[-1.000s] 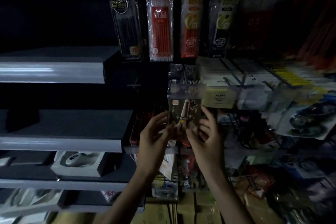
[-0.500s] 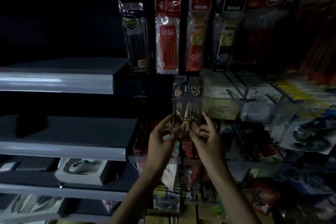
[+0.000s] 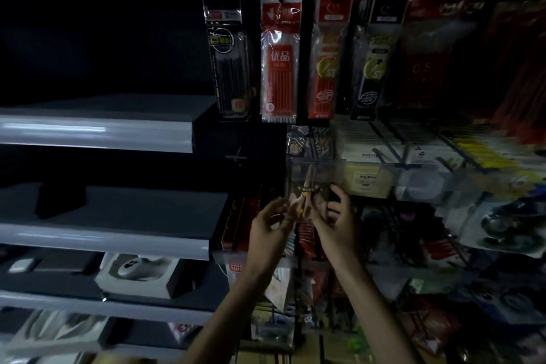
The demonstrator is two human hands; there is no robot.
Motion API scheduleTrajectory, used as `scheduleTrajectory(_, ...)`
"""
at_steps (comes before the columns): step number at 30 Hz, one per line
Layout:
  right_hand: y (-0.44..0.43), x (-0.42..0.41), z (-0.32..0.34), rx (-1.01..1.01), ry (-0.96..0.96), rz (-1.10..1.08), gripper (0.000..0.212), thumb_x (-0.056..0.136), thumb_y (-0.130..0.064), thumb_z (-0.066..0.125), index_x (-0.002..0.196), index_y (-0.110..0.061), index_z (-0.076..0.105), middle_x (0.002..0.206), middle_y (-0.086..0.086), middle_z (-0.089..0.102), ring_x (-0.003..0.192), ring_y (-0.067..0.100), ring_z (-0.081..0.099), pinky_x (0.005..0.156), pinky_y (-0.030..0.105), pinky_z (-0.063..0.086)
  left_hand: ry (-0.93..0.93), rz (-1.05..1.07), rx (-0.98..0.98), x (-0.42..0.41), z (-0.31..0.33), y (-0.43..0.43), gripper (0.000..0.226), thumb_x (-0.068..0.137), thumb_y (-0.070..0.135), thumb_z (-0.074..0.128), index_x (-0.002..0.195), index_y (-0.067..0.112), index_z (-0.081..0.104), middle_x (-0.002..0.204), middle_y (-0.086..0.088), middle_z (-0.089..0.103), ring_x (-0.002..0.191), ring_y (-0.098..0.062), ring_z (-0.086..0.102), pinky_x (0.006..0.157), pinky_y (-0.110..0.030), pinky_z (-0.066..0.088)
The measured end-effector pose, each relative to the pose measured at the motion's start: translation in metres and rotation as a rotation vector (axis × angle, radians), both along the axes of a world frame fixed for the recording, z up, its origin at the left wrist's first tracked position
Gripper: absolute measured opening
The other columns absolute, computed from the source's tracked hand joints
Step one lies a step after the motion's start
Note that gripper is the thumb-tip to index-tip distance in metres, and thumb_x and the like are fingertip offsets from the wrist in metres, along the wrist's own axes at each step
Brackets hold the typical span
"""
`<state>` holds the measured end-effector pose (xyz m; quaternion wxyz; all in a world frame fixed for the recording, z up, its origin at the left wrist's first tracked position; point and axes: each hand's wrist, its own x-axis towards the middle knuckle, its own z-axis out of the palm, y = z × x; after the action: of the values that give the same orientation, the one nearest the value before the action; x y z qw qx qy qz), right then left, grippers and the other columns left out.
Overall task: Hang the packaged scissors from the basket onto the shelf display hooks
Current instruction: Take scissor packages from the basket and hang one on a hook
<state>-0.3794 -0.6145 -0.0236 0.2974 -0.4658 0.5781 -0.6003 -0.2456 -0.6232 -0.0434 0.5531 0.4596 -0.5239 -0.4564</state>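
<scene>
A dark pack of scissors (image 3: 308, 190) with pale blades and a yellow spot hangs low behind a clear price strip (image 3: 314, 168), in front of more dark packs on the same hook (image 3: 310, 142). My left hand (image 3: 270, 226) pinches its lower left edge. My right hand (image 3: 336, 220) grips its lower right side, fingers curled round the pack. The scene is dim and the hook tip itself is hidden behind the strip. No basket is in view.
Pen refill packs hang above: black (image 3: 229, 59), red (image 3: 280, 62), more to the right. White and yellow packs (image 3: 369, 156) fill hooks to the right. Grey shelves (image 3: 97, 133) jut out on the left, one carrying a boxed mouse (image 3: 141, 272).
The view has tilted up, showing price signs above. The scissors pack has slid further back behind the clear strip, and both hands stay at its lower edge.
</scene>
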Motion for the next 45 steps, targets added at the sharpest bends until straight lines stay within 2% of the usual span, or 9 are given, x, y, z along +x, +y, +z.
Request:
scheduleTrajectory(4,0.006,0.001,-0.012,0.015,-0.007,0.030,0.056,0.095,-0.018,0.073,0.141,-0.033,0.045,0.115,-0.009,0.060,0.098,0.000,0.061,0.069,0.014,0.045,-0.030,-0.042,0.008,0.003,-0.009,0.004,0.038,0.103,0.019,0.066,0.135,0.040,0.063,0.125,0.005,0.072,0.113,-0.007,0.070,0.095,-0.034,0.060)
scheduleTrajectory(11,0.001,0.000,-0.013,0.040,0.042,0.037,0.067,0.097,-0.016,0.070,0.154,-0.029,0.039,0.120,-0.008,0.063,0.100,-0.002,0.060,0.072,0.013,0.046,-0.039,-0.029,-0.003,0.000,-0.008,0.000,0.041,0.104,0.014,0.063,0.136,0.041,0.060,0.114,0.002,0.074,0.096,-0.005,0.073,0.080,-0.024,0.058)
scheduleTrajectory(20,-0.015,0.001,-0.005,0.009,0.097,-0.006,0.060,0.098,-0.019,0.069,0.152,-0.026,0.043,0.121,-0.007,0.061,0.107,0.009,0.062,0.075,0.011,0.044,-0.028,0.008,0.042,-0.012,-0.006,-0.012,0.045,0.102,0.012,0.064,0.144,0.027,0.061,0.125,0.011,0.071,0.115,-0.010,0.069,0.103,-0.043,0.058)
scheduleTrajectory(25,-0.021,-0.002,-0.023,0.057,0.031,-0.012,0.045,0.092,-0.004,0.070,0.123,-0.029,0.050,0.109,-0.014,0.060,0.105,0.010,0.063,0.081,0.021,0.048,-0.037,0.005,0.078,-0.010,-0.014,-0.011,0.040,0.102,0.013,0.064,0.141,0.019,0.062,0.126,0.013,0.069,0.119,-0.006,0.066,0.103,-0.038,0.056)
scheduleTrajectory(29,-0.025,0.000,-0.020,0.097,-0.008,0.040,0.048,0.093,-0.006,0.070,0.134,-0.024,0.052,0.114,-0.014,0.062,0.106,0.006,0.063,0.085,0.024,0.050,-0.036,0.011,0.104,-0.012,-0.010,-0.017,0.043,0.101,0.008,0.062,0.144,0.013,0.058,0.124,0.007,0.067,0.109,0.000,0.066,0.095,-0.029,0.059)
scheduleTrajectory(33,-0.032,-0.001,-0.017,0.110,-0.040,0.030,0.051,0.094,-0.003,0.068,0.139,-0.019,0.052,0.111,-0.012,0.061,0.099,0.003,0.060,0.077,0.017,0.046,-0.021,0.017,0.138,-0.014,-0.010,-0.021,0.046,0.101,0.009,0.063,0.146,0.013,0.057,0.130,0.000,0.067,0.120,-0.018,0.066,0.105,-0.045,0.056)
scheduleTrajectory(37,-0.034,-0.001,-0.019,0.122,-0.073,0.023,0.051,0.094,0.000,0.067,0.140,-0.016,0.050,0.116,-0.006,0.059,0.095,-0.006,0.056,0.074,0.011,0.044,0.032,-0.006,0.148,-0.014,-0.007,-0.021,0.036,0.101,0.004,0.062,0.124,0.031,0.064,0.114,0.007,0.072,0.102,-0.014,0.073,0.086,-0.032,0.062)
scheduleTrajectory(40,-0.034,-0.001,-0.017,0.116,-0.081,0.016,0.052,0.093,-0.002,0.066,0.141,-0.017,0.050,0.130,0.003,0.061,0.105,0.005,0.060,0.084,0.017,0.047,0.040,-0.023,0.157,-0.011,-0.008,-0.023,0.047,0.097,0.012,0.066,0.143,0.019,0.058,0.128,-0.010,0.069,0.108,-0.023,0.072,0.083,-0.033,0.061)
scheduleTrajectory(45,-0.017,-0.005,-0.019,0.151,0.026,-0.001,0.058,0.097,-0.015,0.066,0.150,-0.020,0.043,0.146,0.006,0.052,0.131,0.019,0.052,0.105,0.035,0.045,-0.028,-0.009,0.128,-0.004,-0.011,-0.016,0.051,0.102,0.013,0.064,0.151,0.016,0.051,0.128,-0.010,0.069,0.105,-0.021,0.073,0.080,-0.031,0.060)
